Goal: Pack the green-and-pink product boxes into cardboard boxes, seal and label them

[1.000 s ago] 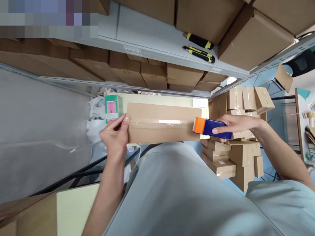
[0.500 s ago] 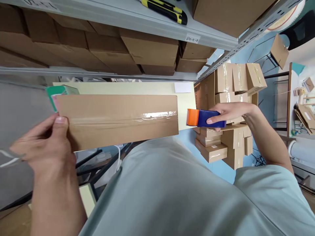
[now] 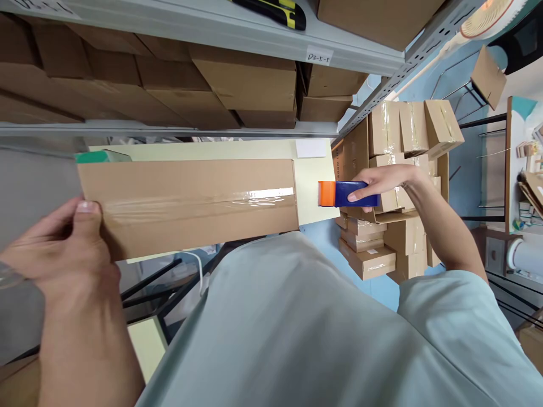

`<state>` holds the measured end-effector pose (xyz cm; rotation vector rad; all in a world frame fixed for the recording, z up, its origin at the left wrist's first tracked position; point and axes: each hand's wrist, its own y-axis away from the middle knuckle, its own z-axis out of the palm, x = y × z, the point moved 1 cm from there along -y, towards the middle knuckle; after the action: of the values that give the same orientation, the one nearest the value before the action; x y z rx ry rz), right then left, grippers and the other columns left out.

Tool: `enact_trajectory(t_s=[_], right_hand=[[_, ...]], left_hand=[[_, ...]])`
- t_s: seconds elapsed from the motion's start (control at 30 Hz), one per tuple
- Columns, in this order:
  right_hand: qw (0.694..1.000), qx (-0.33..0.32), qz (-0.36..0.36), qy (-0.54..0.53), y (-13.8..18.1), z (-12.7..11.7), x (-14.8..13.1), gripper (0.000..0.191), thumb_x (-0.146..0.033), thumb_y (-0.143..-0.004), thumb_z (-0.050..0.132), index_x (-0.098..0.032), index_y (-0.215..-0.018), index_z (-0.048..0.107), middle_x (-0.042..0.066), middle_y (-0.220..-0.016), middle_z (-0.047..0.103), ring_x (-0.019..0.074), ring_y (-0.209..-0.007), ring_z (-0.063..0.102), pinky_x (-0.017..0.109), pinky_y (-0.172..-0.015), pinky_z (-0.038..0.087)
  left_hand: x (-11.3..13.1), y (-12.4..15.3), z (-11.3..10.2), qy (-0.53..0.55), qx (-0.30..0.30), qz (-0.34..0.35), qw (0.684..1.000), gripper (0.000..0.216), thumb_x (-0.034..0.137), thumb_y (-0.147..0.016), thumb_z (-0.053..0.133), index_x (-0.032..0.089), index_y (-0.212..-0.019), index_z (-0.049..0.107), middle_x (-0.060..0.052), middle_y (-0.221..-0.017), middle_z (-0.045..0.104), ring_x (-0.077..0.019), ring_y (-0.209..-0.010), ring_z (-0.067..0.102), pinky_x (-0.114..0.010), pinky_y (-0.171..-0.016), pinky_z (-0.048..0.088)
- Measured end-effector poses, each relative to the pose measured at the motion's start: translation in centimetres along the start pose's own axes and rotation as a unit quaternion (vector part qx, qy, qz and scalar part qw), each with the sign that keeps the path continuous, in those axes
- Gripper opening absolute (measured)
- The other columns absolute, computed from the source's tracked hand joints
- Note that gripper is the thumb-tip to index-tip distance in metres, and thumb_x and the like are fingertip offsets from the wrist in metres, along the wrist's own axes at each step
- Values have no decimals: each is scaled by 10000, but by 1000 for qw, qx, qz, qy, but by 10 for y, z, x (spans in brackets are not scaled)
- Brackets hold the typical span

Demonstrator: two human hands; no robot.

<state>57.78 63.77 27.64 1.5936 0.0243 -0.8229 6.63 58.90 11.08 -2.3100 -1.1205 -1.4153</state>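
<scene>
A long, flat cardboard box [image 3: 190,212] with clear tape along its top lies in front of my body. My left hand [image 3: 72,243] grips its left end, thumb on top and fingers at the far side. To the right of the box, apart from it, my right hand [image 3: 377,183] is closed around a blue tape dispenser [image 3: 345,194] with an orange front end. Under the box is a pale yellow tabletop [image 3: 311,186], with a white label [image 3: 310,148] near its back edge. A green item [image 3: 104,156] shows behind the box's left end.
A grey metal shelf [image 3: 169,34] crosses above, holding cardboard boxes and a black-and-yellow utility knife [image 3: 275,12]. At right, taped cartons [image 3: 384,130] are piled in and around a large carton on the blue floor. A side table [image 3: 508,169] stands farther right.
The box, my left hand and the tape dispenser in my right hand have shifted slightly left in view. The shelf and background have shifted too, as the camera moved. Both grips hold.
</scene>
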Motion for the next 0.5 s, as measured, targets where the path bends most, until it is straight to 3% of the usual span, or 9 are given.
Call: enact_trajectory(t_s=[0.13, 0.3, 0.37, 0.5], right_hand=[[998, -6, 35, 42, -16, 7, -2, 696, -867, -796, 811, -173, -813, 767, 33, -701, 755, 171, -661, 702, 289, -663, 554], [984, 86, 92, 128, -32, 35, -23, 663, -820, -898, 749, -173, -755, 737, 83, -722, 758, 221, -692, 731, 344, -734, 571], [960, 144, 116, 211, -42, 50, -30, 584, -715, -974, 726, -160, -792, 754, 113, -767, 763, 272, -777, 759, 380, -795, 566], [869, 265, 208, 362, -57, 70, -28, 341, -452, -1061, 664, -133, -1030, 780, 189, -996, 782, 374, -1044, 762, 438, -886, 540]], left_hand=[[1, 0, 1, 8, 7, -3, 1000, 510, 231, -763, 708, 85, -1237, 827, -119, -1275, 843, -324, -1229, 797, -491, -1123, 631], [3, 4, 2, -8, 6, 19, 1000, 490, 232, -782, 707, 106, -1240, 829, -107, -1254, 853, -314, -1227, 792, -463, -1135, 613], [3, 5, 1, -16, 2, 36, 999, 474, 232, -800, 693, 114, -1239, 829, -104, -1239, 855, -314, -1205, 794, -468, -1127, 613], [7, 4, -2, -38, -7, 67, 997, 480, 232, -813, 682, 82, -1247, 824, -155, -1243, 826, -318, -1116, 793, -498, -1098, 617]])
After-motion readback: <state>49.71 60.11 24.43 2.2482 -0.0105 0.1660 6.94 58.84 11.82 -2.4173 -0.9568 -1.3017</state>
